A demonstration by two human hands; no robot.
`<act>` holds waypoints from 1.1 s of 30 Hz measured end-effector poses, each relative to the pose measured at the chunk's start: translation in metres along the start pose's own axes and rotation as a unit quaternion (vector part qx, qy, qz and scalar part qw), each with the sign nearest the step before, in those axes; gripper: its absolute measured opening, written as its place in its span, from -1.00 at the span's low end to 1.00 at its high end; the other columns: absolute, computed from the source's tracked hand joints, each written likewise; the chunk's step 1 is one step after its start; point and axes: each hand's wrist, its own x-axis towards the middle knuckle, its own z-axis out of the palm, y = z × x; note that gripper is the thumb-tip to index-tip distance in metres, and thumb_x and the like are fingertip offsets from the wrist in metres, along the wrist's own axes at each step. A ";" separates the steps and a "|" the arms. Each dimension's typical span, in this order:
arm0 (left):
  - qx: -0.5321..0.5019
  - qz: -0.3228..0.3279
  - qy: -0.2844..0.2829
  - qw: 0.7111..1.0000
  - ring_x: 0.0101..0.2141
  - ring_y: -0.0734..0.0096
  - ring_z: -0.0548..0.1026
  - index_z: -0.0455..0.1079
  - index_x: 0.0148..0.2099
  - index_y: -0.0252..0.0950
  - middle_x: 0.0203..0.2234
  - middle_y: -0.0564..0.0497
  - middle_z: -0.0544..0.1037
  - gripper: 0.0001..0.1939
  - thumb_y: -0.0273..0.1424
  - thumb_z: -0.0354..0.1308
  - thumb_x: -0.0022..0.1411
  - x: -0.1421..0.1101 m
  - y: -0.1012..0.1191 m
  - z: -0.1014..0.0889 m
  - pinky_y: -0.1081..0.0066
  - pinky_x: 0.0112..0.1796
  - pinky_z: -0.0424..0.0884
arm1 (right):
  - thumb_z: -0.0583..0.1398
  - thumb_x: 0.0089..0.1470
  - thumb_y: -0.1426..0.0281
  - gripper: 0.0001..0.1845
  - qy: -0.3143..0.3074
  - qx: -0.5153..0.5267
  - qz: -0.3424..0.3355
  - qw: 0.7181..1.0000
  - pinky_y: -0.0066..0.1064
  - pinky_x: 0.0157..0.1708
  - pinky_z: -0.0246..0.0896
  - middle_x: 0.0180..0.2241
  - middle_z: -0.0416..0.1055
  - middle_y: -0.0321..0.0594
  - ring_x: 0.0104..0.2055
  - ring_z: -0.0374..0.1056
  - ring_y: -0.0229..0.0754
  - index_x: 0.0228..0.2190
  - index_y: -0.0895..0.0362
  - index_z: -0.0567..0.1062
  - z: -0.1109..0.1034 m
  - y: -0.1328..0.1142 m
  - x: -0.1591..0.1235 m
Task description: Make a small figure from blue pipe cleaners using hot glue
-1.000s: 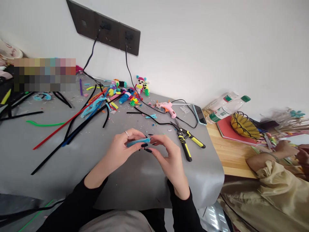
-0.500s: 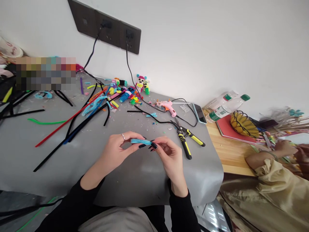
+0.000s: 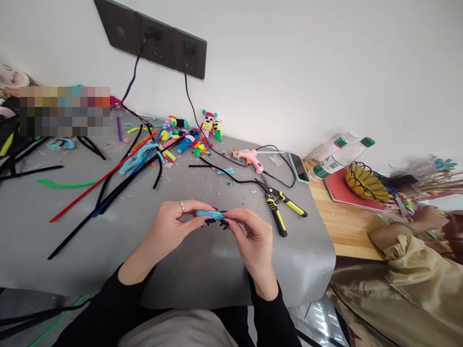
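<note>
Both hands meet over the front of the grey table [image 3: 108, 241]. My left hand [image 3: 170, 231], with a ring on one finger, pinches one end of a short folded light blue pipe cleaner [image 3: 210, 214]. My right hand [image 3: 251, 236], with dark nails, pinches its other end. The piece lies roughly level between the fingertips, held just above the table. Yellow-and-black pliers [image 3: 280, 212] lie on the table just right of my right hand.
Long black, red and green pipe cleaners [image 3: 97, 185] sprawl across the left. Small pipe-cleaner figures [image 3: 210, 124], a pink glue gun [image 3: 249, 156], its cables and a phone [image 3: 298, 167] lie further back. Another person's sleeve [image 3: 408, 270] works at the wooden table to the right, near bottles [image 3: 340, 156].
The hands have drifted slightly toward me and lower, still pinching the blue piece, with the fingers reworking their grip on it. The view has shifted a little.
</note>
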 end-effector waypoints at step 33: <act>0.102 0.075 -0.007 0.992 -0.34 0.35 0.67 0.66 -0.19 -0.22 -0.32 0.00 0.74 -0.85 -0.32 0.27 0.29 0.001 -0.017 -0.003 0.50 -0.33 0.56 | 0.16 0.40 0.46 -0.78 -0.070 -0.066 0.015 0.995 -0.46 -0.30 0.38 -0.35 0.56 -0.21 -0.36 0.46 -0.24 -0.12 0.10 0.63 0.006 0.010 -0.005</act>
